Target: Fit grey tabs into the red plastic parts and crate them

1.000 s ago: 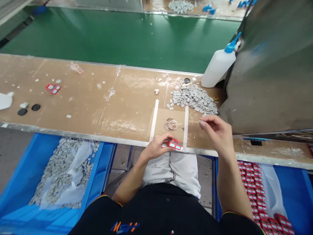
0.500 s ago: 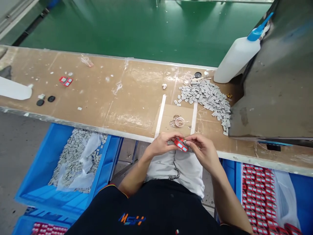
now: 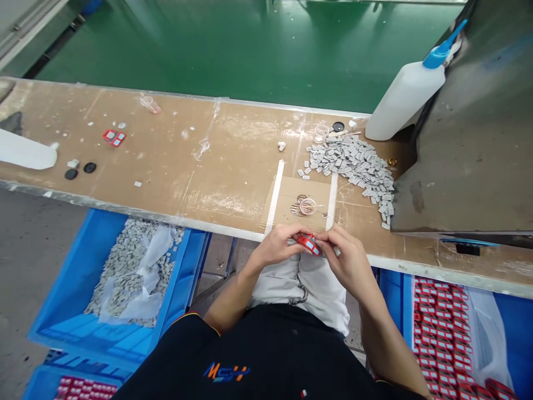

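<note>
My left hand [image 3: 277, 246] and my right hand [image 3: 343, 258] meet just below the bench edge, above my lap. Both grip a small red plastic piece [image 3: 308, 244] with pale rectangular windows, and my fingers hide its ends. Just beyond my hands, a taped cardboard square [image 3: 300, 200] lies on the bench. On it stand a small clear cup [image 3: 307, 206] and a cluster of copper wire coils [image 3: 297, 208]. A pile of small grey tabs [image 3: 353, 166] spreads to the right of the cardboard, out of reach of my fingers' present contact.
A blue crate of grey tabs [image 3: 125, 272] sits below the bench on the left, and a crate of red pieces [image 3: 441, 333] on the right. A white bottle with a blue nozzle [image 3: 406, 100] and a grey metal panel [image 3: 470, 150] stand at the right end.
My right hand has moved in from beside the grey tabs and now grips the red piece with my left. The view has tilted and shifted, with the bench lower right of before.
</note>
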A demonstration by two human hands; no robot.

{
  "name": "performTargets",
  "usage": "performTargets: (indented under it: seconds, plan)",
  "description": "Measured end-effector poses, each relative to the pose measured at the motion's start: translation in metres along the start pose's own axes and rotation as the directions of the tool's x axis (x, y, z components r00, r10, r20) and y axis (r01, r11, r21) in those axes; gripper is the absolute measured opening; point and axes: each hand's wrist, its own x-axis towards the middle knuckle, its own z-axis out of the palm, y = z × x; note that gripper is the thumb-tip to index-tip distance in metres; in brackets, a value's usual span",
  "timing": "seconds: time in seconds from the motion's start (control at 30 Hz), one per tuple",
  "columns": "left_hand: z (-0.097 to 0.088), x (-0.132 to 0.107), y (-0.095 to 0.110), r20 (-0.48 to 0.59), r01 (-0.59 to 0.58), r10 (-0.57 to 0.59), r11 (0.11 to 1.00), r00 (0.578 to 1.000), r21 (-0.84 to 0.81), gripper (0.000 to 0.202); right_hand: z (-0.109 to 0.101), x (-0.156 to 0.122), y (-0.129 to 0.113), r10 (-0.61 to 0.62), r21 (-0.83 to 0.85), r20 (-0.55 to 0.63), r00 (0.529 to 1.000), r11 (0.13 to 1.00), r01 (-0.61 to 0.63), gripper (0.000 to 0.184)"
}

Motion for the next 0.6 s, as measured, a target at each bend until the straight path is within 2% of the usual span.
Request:
performTargets:
  seconds: [0.2, 0.4, 0.47, 0.6]
  plan:
    - [0.002, -0.001, 0.000, 0.007, -0.033, 0.032, 0.997, 0.999, 0.069, 0.015, 0.008, -0.015, -0.006, 0.005, -0.013, -0.063, 0.998, 1.000, -0.006, 0.012]
    - [0.001, -0.002, 0.000, 0.102, -0.076, 0.057, 0.979, 0.993, 0.191, 0.012, 0.013, -0.027, -0.008, 0.044, 0.010, -0.076, 0.996, 0.999, -0.044, 0.006]
    - [0.001, -0.002, -0.002, 0.084, -0.072, 0.056, 0.976, 0.995, 0.207, 0.015, 0.013, -0.027, -0.004, 0.042, 0.038, -0.083, 0.996, 0.999, -0.039, 0.003]
    - [0.003, -0.002, -0.007, 0.001, -0.064, 0.064, 0.991, 0.998, 0.114, 0.019, 0.014, -0.026, 0.004, 0.081, 0.165, -0.103, 0.991, 0.984, -0.063, 0.018]
